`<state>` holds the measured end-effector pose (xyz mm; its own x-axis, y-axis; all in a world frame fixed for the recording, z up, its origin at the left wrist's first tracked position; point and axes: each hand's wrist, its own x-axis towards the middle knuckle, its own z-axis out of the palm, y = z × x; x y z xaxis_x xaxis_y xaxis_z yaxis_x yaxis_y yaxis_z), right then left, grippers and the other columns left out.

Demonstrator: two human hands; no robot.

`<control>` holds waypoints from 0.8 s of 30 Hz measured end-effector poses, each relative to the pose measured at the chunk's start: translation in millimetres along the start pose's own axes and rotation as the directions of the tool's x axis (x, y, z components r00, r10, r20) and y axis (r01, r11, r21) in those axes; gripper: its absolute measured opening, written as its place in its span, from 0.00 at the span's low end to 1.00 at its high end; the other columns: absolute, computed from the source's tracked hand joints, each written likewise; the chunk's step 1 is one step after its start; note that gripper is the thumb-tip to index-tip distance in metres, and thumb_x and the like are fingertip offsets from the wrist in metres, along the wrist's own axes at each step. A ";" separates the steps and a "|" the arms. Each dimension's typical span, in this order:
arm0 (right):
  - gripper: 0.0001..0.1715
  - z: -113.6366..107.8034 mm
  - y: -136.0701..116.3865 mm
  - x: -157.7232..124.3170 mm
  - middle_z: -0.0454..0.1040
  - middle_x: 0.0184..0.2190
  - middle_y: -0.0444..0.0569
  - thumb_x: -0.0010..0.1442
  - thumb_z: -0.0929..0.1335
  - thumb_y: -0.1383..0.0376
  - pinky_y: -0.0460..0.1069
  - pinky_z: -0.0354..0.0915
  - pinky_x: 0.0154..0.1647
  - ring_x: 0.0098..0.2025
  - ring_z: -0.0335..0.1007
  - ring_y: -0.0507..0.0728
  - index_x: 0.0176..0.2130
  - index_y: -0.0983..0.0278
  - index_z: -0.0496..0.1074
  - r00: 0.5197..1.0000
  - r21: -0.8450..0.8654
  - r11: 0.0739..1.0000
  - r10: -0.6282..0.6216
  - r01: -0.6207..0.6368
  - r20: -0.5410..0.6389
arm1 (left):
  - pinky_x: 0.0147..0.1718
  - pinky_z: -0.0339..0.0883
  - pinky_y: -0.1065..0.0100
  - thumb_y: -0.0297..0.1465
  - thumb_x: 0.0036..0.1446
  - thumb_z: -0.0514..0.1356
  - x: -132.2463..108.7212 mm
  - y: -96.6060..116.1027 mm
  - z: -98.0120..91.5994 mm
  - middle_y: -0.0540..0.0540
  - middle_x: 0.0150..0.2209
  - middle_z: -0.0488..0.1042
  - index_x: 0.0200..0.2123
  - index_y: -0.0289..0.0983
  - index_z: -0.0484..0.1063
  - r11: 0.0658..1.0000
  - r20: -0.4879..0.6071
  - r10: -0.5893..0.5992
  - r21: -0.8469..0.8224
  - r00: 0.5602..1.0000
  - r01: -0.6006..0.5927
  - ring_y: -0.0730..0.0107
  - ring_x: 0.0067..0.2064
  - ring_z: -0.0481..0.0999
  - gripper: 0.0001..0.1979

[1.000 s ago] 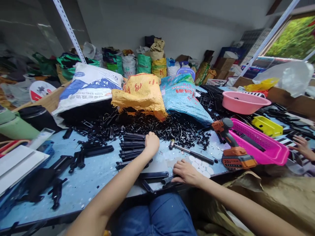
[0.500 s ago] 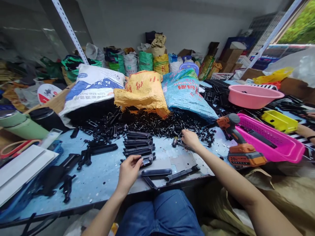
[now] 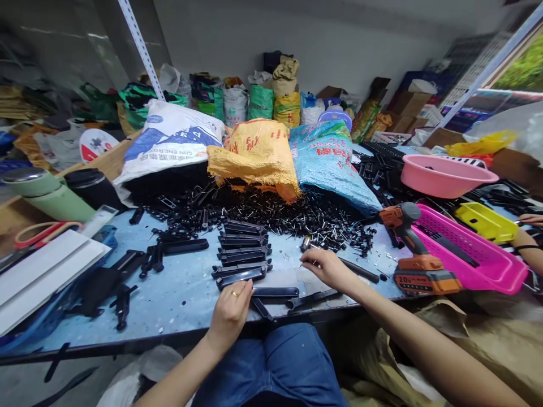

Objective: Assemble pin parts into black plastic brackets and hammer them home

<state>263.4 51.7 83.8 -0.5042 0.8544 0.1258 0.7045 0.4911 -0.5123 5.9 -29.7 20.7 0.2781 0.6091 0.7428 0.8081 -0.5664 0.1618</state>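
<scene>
My left hand (image 3: 232, 305) is closed, its fingertips pinched at the near edge of the frontmost black bar (image 3: 240, 277) in a row of similar bars (image 3: 244, 240). Just right of those fingertips lies another black bar (image 3: 278, 292), with an open-ended wrench-like black part (image 3: 314, 299) beside it. My right hand (image 3: 326, 268) hovers low over the table, thumb and fingers drawn together; anything between them is too small to make out. Beyond its fingers is a small metal cylinder (image 3: 306, 243), and a dark rod (image 3: 360, 270) sticks out past the hand on the right.
Loose screws and small black parts (image 3: 314, 220) spill from white, orange (image 3: 258, 152) and blue sacks. To the right are a cordless drill (image 3: 418, 254), a pink basket (image 3: 500, 268) and another person's hand (image 3: 530, 220). A green flask (image 3: 51, 192) and scissors (image 3: 42, 232) are at left.
My right hand has drawn back from the screw pile toward me and left, uncovering the dark rod. My left hand has turned slightly, showing more of the front bar. The view has shifted a little.
</scene>
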 end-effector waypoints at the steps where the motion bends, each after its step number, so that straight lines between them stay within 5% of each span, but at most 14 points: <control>1: 0.06 1.6 -4.5 -1.8 0.76 0.32 0.48 0.58 0.66 0.66 0.47 0.63 0.38 0.35 0.72 0.55 0.34 0.64 0.73 0.999 0.025 1.000 0.008 -0.009 0.045 | 0.36 0.71 0.63 0.22 0.58 0.54 -1.9 -1.8 0.9 0.39 0.35 0.76 0.46 0.31 0.68 0.997 0.012 0.067 0.034 0.998 -0.067 0.62 0.38 0.76 0.13; 8: 0.08 18.2 -21.7 -11.1 0.77 0.29 0.48 0.59 0.66 0.64 0.44 0.59 0.30 0.31 0.72 0.53 0.32 0.64 0.74 0.970 -0.108 0.993 0.062 -0.037 0.235 | 0.35 0.71 0.64 0.21 0.59 0.49 -14.9 -12.0 8.9 0.37 0.37 0.76 0.55 0.31 0.60 0.983 0.094 0.178 0.023 0.980 -0.181 0.62 0.39 0.77 0.19; 13: 0.08 24.5 -24.2 -16.3 0.76 0.30 0.50 0.61 0.65 0.65 0.45 0.59 0.29 0.31 0.71 0.54 0.33 0.65 0.70 0.954 -0.309 0.940 -0.050 0.146 0.297 | 0.34 0.68 0.63 0.22 0.60 0.50 -15.4 -14.7 2.3 0.37 0.39 0.76 0.52 0.31 0.64 0.974 0.154 0.205 0.064 0.967 -0.216 0.61 0.39 0.76 0.17; 16: 0.08 34.6 -12.0 -21.5 0.75 0.27 0.50 0.62 0.63 0.65 0.46 0.61 0.28 0.28 0.71 0.55 0.33 0.66 0.69 0.949 -0.289 0.920 -0.197 0.266 0.248 | 0.42 0.64 0.56 0.27 0.60 0.51 -3.6 -4.1 2.6 0.36 0.45 0.74 0.52 0.33 0.64 0.981 0.217 0.147 0.092 0.965 -0.170 0.56 0.46 0.73 0.16; 19: 0.13 46.7 5.8 -32.3 0.76 0.32 0.54 0.64 0.60 0.63 0.47 0.66 0.33 0.34 0.73 0.55 0.37 0.67 0.70 0.923 -0.151 0.911 -0.381 0.383 0.042 | 0.49 0.58 0.52 0.36 0.57 0.56 14.9 19.5 16.3 0.36 0.48 0.72 0.52 0.32 0.63 0.989 0.418 0.145 -0.041 0.897 -0.141 0.53 0.51 0.68 0.22; 22: 0.20 55.9 21.1 -47.0 0.73 0.46 0.59 0.63 0.61 0.57 0.49 0.66 0.43 0.45 0.70 0.56 0.51 0.66 0.65 0.879 -0.033 0.885 -0.465 0.464 -0.107 | 0.46 0.61 0.55 0.45 0.51 0.60 28.5 44.2 35.4 0.39 0.42 0.73 0.48 0.33 0.65 0.993 0.633 0.016 -0.099 0.774 0.060 0.54 0.46 0.70 0.26; 24: 0.26 60.6 30.2 -55.0 0.72 0.46 0.59 0.63 0.62 0.56 0.50 0.67 0.42 0.45 0.70 0.57 0.57 0.65 0.59 0.880 -0.025 0.888 -0.459 0.460 -0.125 | 0.43 0.62 0.56 0.45 0.52 0.59 31.3 54.2 43.8 0.40 0.39 0.73 0.44 0.34 0.67 0.981 0.669 -0.108 -0.050 0.736 0.189 0.55 0.43 0.70 0.23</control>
<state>282.2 9.2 10.0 -0.7042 0.5474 0.4522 0.4062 0.8330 -0.3757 81.2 -17.0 24.3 0.4649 0.8803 0.0947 0.8193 -0.4682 0.3310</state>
